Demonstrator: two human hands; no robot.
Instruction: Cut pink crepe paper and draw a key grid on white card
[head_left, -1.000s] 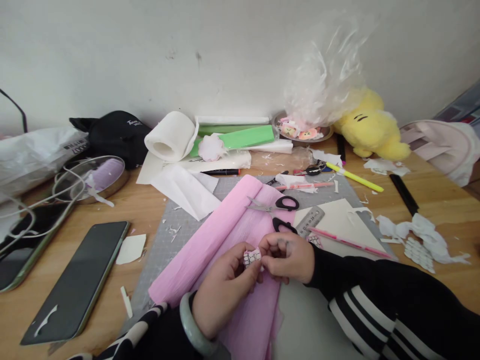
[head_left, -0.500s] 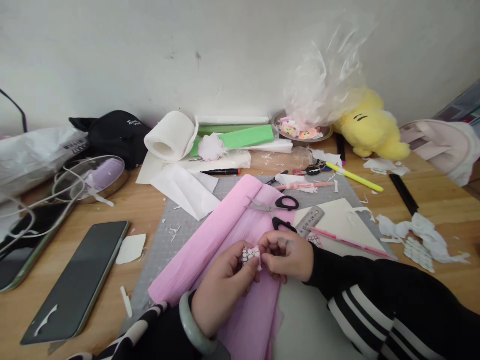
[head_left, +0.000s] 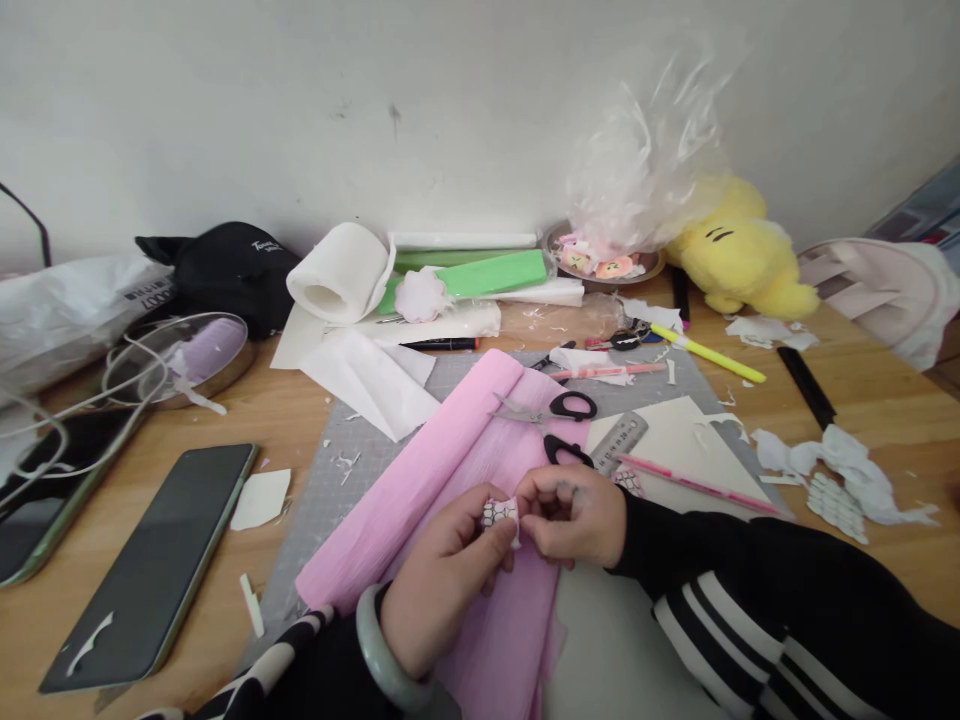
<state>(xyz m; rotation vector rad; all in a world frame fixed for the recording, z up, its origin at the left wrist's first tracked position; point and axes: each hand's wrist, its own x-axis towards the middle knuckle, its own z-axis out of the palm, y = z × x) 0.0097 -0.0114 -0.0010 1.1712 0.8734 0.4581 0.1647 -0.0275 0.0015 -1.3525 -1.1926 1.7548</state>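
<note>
Patterned scrap (head_left: 498, 514) above pink paper (head_left: 416, 478)
Left hand (head_left: 451, 568) pinches the scrap; right hand (head_left: 579, 514) is at its edge, whether gripping, I cannot tell.

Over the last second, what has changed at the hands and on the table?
The small patterned piece has turned slightly in the left hand, showing more of its right edge. The right hand stays close by that edge; whether it grips is hard to tell. The left hand has not let go. The scissors, pink paper roll and ruler lie as before.
</note>
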